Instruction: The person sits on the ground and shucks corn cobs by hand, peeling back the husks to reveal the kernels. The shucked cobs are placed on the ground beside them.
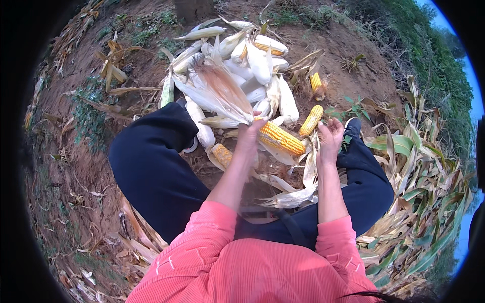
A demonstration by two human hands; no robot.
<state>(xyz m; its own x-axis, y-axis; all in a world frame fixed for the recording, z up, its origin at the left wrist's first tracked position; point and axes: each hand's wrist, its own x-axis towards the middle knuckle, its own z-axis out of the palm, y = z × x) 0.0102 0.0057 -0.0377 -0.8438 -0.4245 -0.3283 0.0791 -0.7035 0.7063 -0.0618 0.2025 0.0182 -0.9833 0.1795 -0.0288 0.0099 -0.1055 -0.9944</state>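
My left hand (248, 134) is closed around the husk end of an ear of corn (281, 138). The ear's yellow kernels are bare and point to the right. Pale husk leaves with brown silk (221, 87) fan up and away beyond the hand, and more husk (275, 154) lies beneath the ear. To the right of the ear's tip is my right hand (330, 135), its fingers loosely bent and apart, with nothing visible in them. Just left of those fingers lies a husked cob (310, 120). A partly bare cob (221, 154) rests left of my left wrist.
Beyond my hands a heap of ears in pale husks (259, 64) covers the soil. Another bare cob (317, 85) lies right of it. Stripped husks (290, 198) are between my bent legs. Dry leaves and stalks (404, 202) pile up at the right.
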